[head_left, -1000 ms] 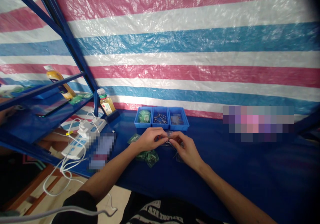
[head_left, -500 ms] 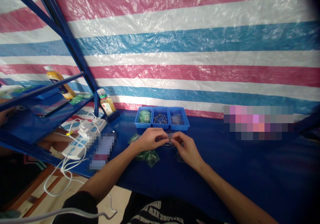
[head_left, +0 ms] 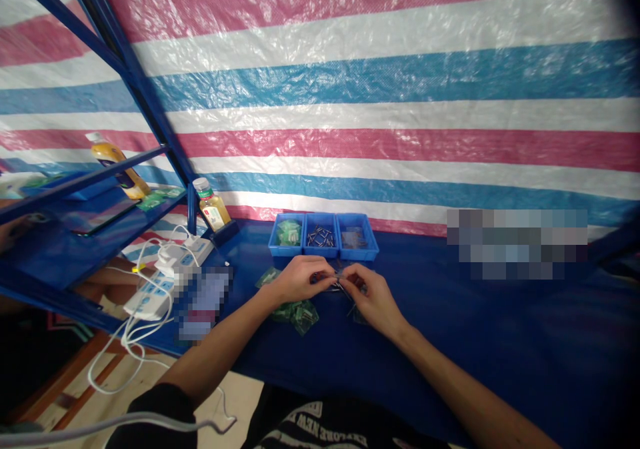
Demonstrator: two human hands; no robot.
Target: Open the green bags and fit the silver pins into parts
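Note:
My left hand (head_left: 306,279) and my right hand (head_left: 371,295) meet fingertip to fingertip over the blue table, both pinched. What they pinch is too small to make out. A few thin metal pieces (head_left: 337,287) lie under the fingertips. Green packets (head_left: 300,315) rest below my left hand, with another green packet (head_left: 268,275) left of it. Just beyond the hands stand three joined blue bins: the left bin (head_left: 287,251) has green-white packets, the middle bin (head_left: 321,252) short metal pieces, the right bin (head_left: 358,254) clear packets.
To the left are a power strip (head_left: 150,295) with white cables, a blurred-out flat object (head_left: 205,302) and a bottle (head_left: 213,205) beside a blue frame post. A pixelated object (head_left: 515,242) is at the back right. Another person's arm (head_left: 15,232) shows at far left.
Both hands stay in nearly the same place, with the fingertips slightly closer together. The small clear piece seen between them earlier is harder to see now.

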